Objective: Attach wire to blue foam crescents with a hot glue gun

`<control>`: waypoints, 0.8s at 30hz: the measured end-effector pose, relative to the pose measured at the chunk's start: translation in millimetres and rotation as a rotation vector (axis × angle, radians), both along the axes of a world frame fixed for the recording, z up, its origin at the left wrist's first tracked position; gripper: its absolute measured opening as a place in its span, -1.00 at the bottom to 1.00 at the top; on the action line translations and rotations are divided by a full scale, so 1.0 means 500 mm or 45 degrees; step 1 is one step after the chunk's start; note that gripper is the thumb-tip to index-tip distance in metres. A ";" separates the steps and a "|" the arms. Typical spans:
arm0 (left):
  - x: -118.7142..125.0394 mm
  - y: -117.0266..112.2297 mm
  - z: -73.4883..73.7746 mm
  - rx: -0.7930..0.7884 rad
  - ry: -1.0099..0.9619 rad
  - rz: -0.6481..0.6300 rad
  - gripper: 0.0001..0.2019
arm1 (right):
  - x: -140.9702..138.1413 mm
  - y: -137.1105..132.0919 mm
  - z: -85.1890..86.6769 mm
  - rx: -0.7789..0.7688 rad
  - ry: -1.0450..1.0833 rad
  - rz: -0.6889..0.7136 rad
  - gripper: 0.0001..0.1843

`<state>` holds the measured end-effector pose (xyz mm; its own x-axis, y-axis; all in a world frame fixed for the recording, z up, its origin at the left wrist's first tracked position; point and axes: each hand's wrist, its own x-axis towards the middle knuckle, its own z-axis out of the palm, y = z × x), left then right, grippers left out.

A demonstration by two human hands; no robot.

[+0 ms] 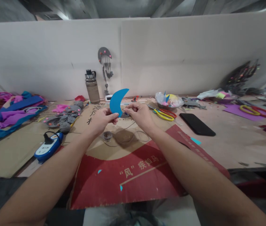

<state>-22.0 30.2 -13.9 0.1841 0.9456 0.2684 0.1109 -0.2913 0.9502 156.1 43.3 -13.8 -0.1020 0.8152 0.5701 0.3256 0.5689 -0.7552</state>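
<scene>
A flat blue crescent (117, 102), smooth like felt or card, is held up above the table. My left hand (103, 121) pinches its lower left edge between thumb and fingers. Close beside the crescent's lower end, my right hand (138, 114) is closed in a pinch. What its fingertips hold is too small to make out. Below the hands, thin cord (143, 135) lies in loops on the red and brown cardboard (128, 169), with a small clear round container (107, 135) at their left.
Yellow-and-red scissors (164, 114) and a black phone (196, 124) lie at right. A blue-and-white power strip (49, 147) and coloured felt pieces (13, 113) are at left. A bottle (92, 88) stands by the back wall, near a hanging grey crescent ornament (104, 55).
</scene>
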 end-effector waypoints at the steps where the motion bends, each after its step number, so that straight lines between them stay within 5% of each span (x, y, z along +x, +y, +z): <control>1: -0.001 0.000 0.000 0.005 0.007 -0.013 -0.81 | -0.001 -0.001 0.001 -0.042 0.025 0.015 -0.82; 11: 0.000 -0.018 0.021 0.149 0.133 -0.068 -0.91 | 0.004 -0.007 -0.005 -0.505 0.203 0.330 -0.73; 20: 0.001 -0.027 0.024 0.253 0.148 0.018 -0.97 | -0.003 -0.022 -0.006 -0.572 0.091 0.370 -0.83; 24: 0.003 -0.021 0.012 0.229 -0.044 0.064 -0.87 | -0.004 -0.016 -0.009 -0.377 0.173 0.299 -0.82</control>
